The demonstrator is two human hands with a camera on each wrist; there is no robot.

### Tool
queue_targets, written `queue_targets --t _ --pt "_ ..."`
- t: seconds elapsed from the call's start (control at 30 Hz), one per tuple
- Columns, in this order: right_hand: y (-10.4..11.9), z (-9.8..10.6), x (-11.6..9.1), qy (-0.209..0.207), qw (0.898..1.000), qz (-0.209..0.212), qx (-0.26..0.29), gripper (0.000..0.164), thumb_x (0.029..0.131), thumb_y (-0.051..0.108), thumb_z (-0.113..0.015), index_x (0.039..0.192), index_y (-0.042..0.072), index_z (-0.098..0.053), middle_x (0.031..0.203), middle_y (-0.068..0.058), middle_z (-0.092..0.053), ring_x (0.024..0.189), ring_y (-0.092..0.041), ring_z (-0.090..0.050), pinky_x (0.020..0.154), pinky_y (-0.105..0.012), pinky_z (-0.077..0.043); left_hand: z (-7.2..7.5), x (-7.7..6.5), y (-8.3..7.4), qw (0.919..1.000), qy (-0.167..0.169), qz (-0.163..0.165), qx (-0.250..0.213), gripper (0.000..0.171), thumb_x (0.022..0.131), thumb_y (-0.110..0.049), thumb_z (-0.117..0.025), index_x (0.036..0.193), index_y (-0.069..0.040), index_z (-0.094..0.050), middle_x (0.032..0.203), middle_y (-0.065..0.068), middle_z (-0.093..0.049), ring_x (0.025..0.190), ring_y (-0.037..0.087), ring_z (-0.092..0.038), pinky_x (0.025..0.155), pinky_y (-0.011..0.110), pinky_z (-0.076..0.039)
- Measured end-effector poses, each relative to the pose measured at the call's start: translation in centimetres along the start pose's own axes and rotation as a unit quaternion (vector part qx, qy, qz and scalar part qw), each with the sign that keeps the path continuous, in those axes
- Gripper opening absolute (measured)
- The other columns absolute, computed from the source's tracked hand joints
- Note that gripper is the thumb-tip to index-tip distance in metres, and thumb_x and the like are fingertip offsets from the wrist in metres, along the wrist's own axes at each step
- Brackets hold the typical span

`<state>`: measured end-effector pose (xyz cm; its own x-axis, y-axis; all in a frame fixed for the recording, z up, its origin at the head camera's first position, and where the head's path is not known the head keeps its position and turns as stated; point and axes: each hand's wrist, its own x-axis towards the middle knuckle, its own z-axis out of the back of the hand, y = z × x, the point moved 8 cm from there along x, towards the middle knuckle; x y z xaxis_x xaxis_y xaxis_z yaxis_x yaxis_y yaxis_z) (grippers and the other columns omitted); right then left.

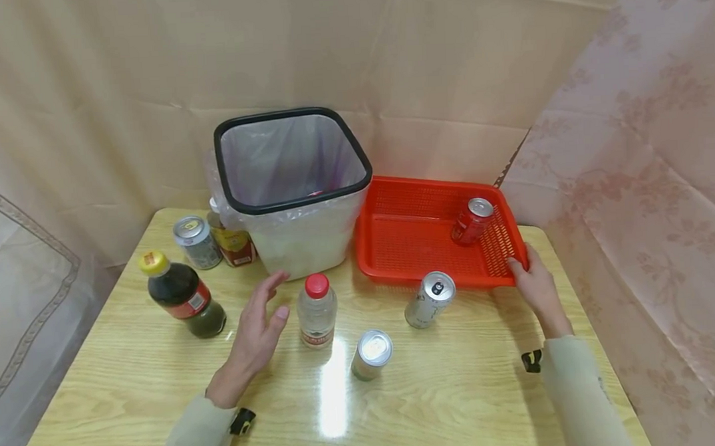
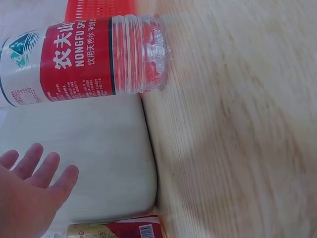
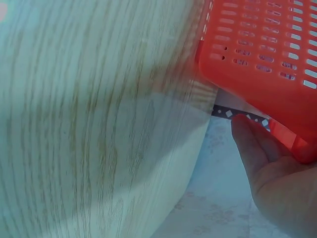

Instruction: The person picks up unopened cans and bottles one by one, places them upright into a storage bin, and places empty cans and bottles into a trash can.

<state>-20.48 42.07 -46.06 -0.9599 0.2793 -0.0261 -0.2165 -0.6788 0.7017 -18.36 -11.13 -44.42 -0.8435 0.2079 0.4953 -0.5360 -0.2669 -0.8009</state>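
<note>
My right hand (image 1: 539,291) grips the near right corner of a red plastic basket (image 1: 389,272), thumb over the rim. In the right wrist view, the fingers reach under the rim of the perforated wall. A red soda can (image 1: 468,229) leans inside the basket on its right side. My left hand (image 1: 254,334) is held above the table with fingers spread, holding nothing. Just right of it stands a clear water bottle (image 1: 317,318) with a red cap. The left wrist view shows the bottle's red label (image 2: 77,64) beyond the open fingers (image 2: 62,186).
Behind the bottle stands a white bin (image 1: 301,245), black-rimmed and bag-lined. Left of it are a cola bottle (image 1: 184,300) with a yellow cap, a silver can (image 1: 196,243) and a yellow-and-red container (image 1: 236,245). A white can (image 1: 424,306) and another can (image 1: 371,357) stand in front.
</note>
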Motion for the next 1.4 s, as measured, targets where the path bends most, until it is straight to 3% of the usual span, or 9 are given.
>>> queue_targets --t 0.13,0.27,0.43,0.5,0.67,0.77,0.87,1.07,1.4 --pt "0.1 0.1 -0.5 0.001 1.000 0.001 -0.008 0.073 0.111 0.046 -0.034 0.162 -0.004 -0.016 0.145 -0.038 -0.044 0.129 -0.052 -0.047 0.107 -0.066 -0.037 -0.3 0.2 -0.1 0.9999 0.008 -0.005 -0.011 0.066 0.107 -0.045 -0.047 0.150 0.005 -0.043 0.148 0.023 -0.054 0.138 0.039 -0.048 0.114 0.019 -0.031" --pt "0.1 0.6 -1.1 -0.007 1.000 0.001 -0.009 0.083 0.110 0.051 -0.032 0.163 -0.004 0.001 0.162 -0.037 -0.023 0.145 -0.056 -0.030 0.116 -0.069 -0.026 -0.8 0.4 -0.5 0.9995 0.025 -0.007 -0.019 0.073 0.106 -0.052 -0.047 0.152 0.004 -0.041 0.150 0.024 -0.050 0.139 0.040 -0.046 0.115 0.023 -0.032" --pt "0.5 0.7 -1.4 -0.010 1.000 0.015 -0.015 0.083 0.110 0.051 -0.034 0.163 -0.004 -0.001 0.166 -0.034 -0.014 0.149 -0.055 -0.022 0.118 -0.069 -0.022 -1.6 1.1 -1.3 0.9979 0.056 -0.006 -0.033 0.089 0.098 -0.066 -0.055 0.155 0.000 -0.038 0.155 0.022 -0.047 0.142 0.038 -0.043 0.117 0.029 -0.032" --pt "0.7 0.5 -1.2 -0.008 0.999 0.026 -0.030 0.083 0.110 0.050 -0.035 0.163 -0.006 -0.002 0.164 -0.036 -0.015 0.148 -0.056 -0.022 0.118 -0.069 -0.021 -2.0 1.5 -1.8 0.9973 0.062 -0.005 -0.039 0.094 0.093 -0.069 -0.061 0.155 -0.002 -0.039 0.155 0.021 -0.047 0.142 0.039 -0.044 0.118 0.037 -0.033" --pt "0.5 -0.1 -0.9 -0.002 0.998 0.045 -0.050 0.084 0.111 0.048 -0.037 0.161 -0.009 -0.002 0.161 -0.041 -0.019 0.146 -0.057 -0.025 0.117 -0.069 -0.022 -3.3 2.6 -2.2 0.9954 0.076 0.042 -0.041 0.092 0.082 -0.044 -0.085 0.155 -0.008 -0.042 0.155 0.012 -0.050 0.139 0.039 -0.048 0.115 0.059 -0.034" --pt "0.2 -0.2 -0.8 -0.001 0.997 0.046 -0.058 0.084 0.111 0.048 -0.035 0.161 -0.009 -0.001 0.162 -0.040 -0.017 0.147 -0.058 -0.023 0.117 -0.070 -0.021 -4.0 2.9 -2.1 0.9932 0.080 0.080 -0.027 0.087 0.078 -0.025 -0.090 0.151 -0.010 -0.045 0.149 0.009 -0.056 0.131 0.032 -0.055 0.109 0.057 -0.042" --pt "0.2 -0.2 -0.7 -0.003 0.996 0.051 -0.066 0.083 0.111 0.048 -0.034 0.161 -0.010 -0.001 0.161 -0.041 -0.017 0.146 -0.058 -0.024 0.116 -0.070 -0.022 -4.4 2.9 -2.1 0.9920 0.078 0.094 -0.031 0.074 0.079 -0.020 -0.091 0.142 -0.011 -0.054 0.135 0.007 -0.066 0.115 0.026 -0.064 0.098 0.052 -0.052" --pt "0.3 -0.2 -0.8 -0.004 0.996 0.049 -0.078 0.082 0.111 0.049 -0.031 0.161 -0.009 0.000 0.162 -0.040 -0.016 0.146 -0.058 -0.023 0.116 -0.069 -0.022 -4.6 2.7 -2.1 0.9924 0.070 0.088 -0.050 0.044 0.083 -0.016 -0.085 0.121 -0.006 -0.065 0.107 0.004 -0.076 0.092 0.022 -0.071 0.081 0.042 -0.058" --pt "0.1 -0.3 -0.8 0.003 0.995 0.038 -0.093 0.084 0.111 0.051 -0.028 0.161 -0.009 0.000 0.162 -0.040 -0.015 0.146 -0.058 -0.023 0.116 -0.069 -0.022 -4.6 2.9 -2.9 0.9966 0.028 0.045 -0.063 0.036 0.081 -0.008 -0.081 0.114 -0.004 -0.067 0.102 0.006 -0.076 0.087 0.019 -0.070 0.076 0.035 -0.059"
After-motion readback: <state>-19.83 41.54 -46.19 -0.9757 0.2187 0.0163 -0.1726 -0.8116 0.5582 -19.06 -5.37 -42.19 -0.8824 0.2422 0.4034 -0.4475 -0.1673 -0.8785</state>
